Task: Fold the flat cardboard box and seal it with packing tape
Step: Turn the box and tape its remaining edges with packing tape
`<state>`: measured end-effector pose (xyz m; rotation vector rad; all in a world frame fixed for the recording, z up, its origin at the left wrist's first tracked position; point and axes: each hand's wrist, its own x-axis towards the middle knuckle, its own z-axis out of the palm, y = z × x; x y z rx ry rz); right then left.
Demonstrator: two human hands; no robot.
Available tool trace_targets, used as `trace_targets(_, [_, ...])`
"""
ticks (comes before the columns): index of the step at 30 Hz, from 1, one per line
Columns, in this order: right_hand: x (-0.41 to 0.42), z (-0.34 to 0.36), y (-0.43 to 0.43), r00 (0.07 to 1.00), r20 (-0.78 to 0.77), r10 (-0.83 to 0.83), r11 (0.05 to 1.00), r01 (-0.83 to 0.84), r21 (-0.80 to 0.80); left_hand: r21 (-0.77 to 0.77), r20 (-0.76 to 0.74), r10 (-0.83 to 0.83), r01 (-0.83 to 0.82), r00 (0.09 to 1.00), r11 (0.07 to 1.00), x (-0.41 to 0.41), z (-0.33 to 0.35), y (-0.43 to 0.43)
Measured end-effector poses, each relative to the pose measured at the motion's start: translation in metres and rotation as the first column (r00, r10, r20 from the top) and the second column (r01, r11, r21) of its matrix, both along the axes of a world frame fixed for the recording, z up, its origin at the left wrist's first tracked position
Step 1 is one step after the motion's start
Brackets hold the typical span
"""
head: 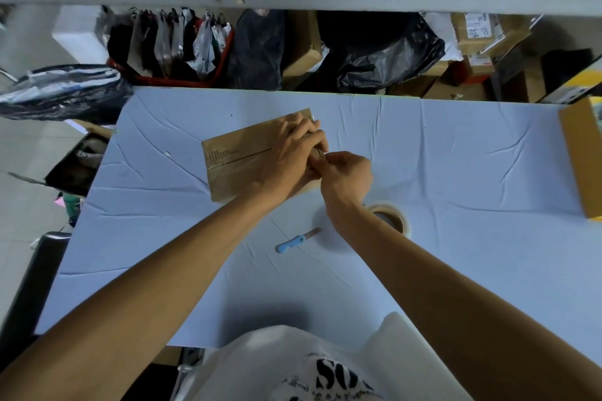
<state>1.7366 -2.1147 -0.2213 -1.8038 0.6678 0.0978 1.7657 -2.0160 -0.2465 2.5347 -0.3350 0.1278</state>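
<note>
Printed white shirt (pixel 325 368) at bottom edge. Centre frame on blue table (pixel 456 172): cardboard box (pixel 234 166), directly under left hand (pixel 293 153), right end meeting right hand (pixel 347 176). Brown, closed flat-topped, seam along top, print at left end. Left hand: fingers extended, pressing box top. Right hand: fingers curled at box's right end; content of pinch not discernible. Tape roll (pixel 395 221) and blue-handled knife (pixel 293 242) below box.

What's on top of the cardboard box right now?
The left hand rests on the cardboard box, near its right end; the right hand pinches at that edge. Whatever lies beneath the hands is hidden.
</note>
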Motion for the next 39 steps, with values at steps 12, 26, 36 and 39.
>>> trace_targets(12, [0.007, 0.004, -0.018, 0.986, 0.017, 0.163, 0.986, -0.162, -0.043, -0.114, -0.16, -0.053, 0.035, 0.986, 0.993, -0.002, 0.017, 0.012])
trace_targets(26, [0.034, 0.005, -0.015, 0.9, 0.036, 0.434, 0.899, -0.435, 0.056, -0.314, -0.743, 0.336, -0.745, 0.578, 0.588, -0.036, 0.029, 0.134])
trace_targets(36, [0.023, 0.005, -0.029, 0.959, 0.048, 0.278, 0.96, -0.276, -0.05, -0.376, -0.659, 0.278, -0.626, 0.699, 0.683, -0.002, 0.025, 0.113])
trace_targets(39, [0.017, 0.005, -0.035, 0.973, 0.037, 0.23, 0.973, -0.229, -0.026, -0.403, -0.666, 0.24, -0.612, 0.706, 0.68, -0.005, 0.025, 0.106])
